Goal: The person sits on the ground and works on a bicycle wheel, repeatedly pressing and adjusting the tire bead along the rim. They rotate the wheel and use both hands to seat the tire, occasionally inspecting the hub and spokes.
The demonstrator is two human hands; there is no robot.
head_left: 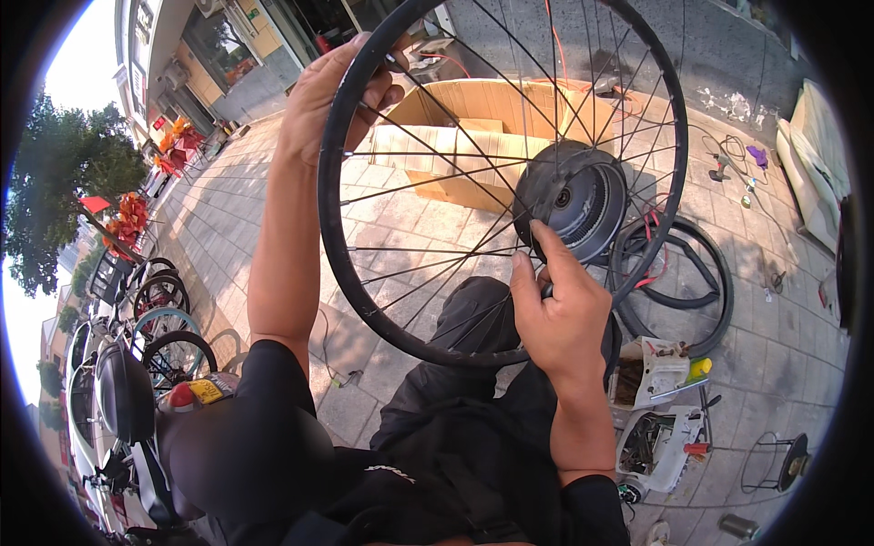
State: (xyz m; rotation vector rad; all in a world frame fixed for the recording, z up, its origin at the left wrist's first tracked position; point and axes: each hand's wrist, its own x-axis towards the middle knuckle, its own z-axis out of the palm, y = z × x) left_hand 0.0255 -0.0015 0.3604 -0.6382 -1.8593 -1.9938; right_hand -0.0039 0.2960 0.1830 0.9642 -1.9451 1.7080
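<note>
An upright black spoked wheel (332, 238) fills the upper middle, with a large dark hub (583, 223) at its centre. My left hand (332, 105) grips the rim at the upper left, its fingertips curled among the spokes. My right hand (564, 318) is at the lower edge of the hub, index finger extended toward the hub casing, thumb raised by the spokes and the other fingers curled around something dark and mostly hidden. My dark-clad legs (473, 328) show below the wheel.
An open cardboard box (455, 187) lies behind the wheel. To the right are a tyre and tubes (715, 328), two toolboxes (637, 455), a drill (717, 171) and a pale padded object (801, 155). Parked bicycles and scooters (127, 400) line the left. A grey wall (728, 64) stands behind.
</note>
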